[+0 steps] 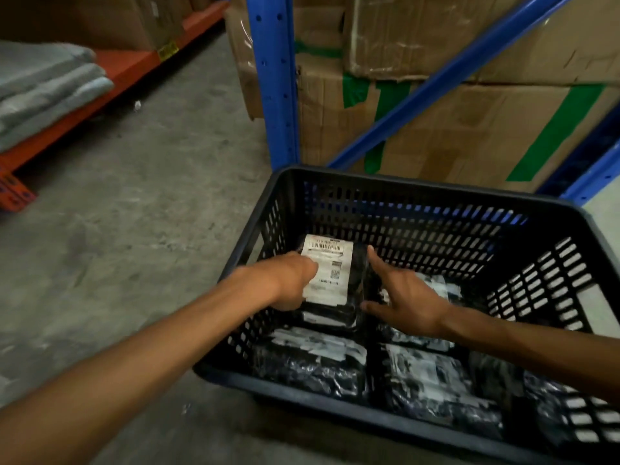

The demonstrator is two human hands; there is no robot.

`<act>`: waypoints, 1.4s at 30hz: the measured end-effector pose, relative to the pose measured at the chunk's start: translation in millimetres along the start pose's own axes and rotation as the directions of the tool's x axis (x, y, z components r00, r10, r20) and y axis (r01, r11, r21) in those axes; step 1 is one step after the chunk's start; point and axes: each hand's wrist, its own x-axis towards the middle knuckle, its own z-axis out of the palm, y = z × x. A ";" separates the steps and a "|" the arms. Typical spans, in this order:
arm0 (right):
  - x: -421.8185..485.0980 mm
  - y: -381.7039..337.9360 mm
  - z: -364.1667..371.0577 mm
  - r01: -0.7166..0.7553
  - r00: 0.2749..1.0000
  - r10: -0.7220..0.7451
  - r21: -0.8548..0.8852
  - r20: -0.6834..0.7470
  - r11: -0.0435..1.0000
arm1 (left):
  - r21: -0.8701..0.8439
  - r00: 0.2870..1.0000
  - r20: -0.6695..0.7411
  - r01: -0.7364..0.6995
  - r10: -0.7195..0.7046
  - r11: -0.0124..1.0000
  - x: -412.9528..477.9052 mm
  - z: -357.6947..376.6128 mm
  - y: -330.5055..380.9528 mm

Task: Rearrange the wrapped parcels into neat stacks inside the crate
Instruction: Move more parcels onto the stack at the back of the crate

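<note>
Head view: both arms reach into the crate [385, 182] — left hand [295, 280] grips the labelled parcel [327, 273], right hand [407, 297] spread wide beside it.

A black slotted plastic crate [419, 209] is seen on the concrete floor. Inside it, parcels wrapped in glossy black film with white labels are laid flat. One labelled parcel [327, 273] is set atop a stack in the crate's far left corner, label up. Further parcels [312, 357] are packed along the near edge, and others [432, 374] toward the middle.
</note>
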 end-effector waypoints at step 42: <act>-27.7 -10.5 -28.1 -0.308 0.923 0.312 0.919 0.226 0.247 | -0.949 0.950 -0.189 -0.110 -0.250 0.297 -8.0 28.6 -9.9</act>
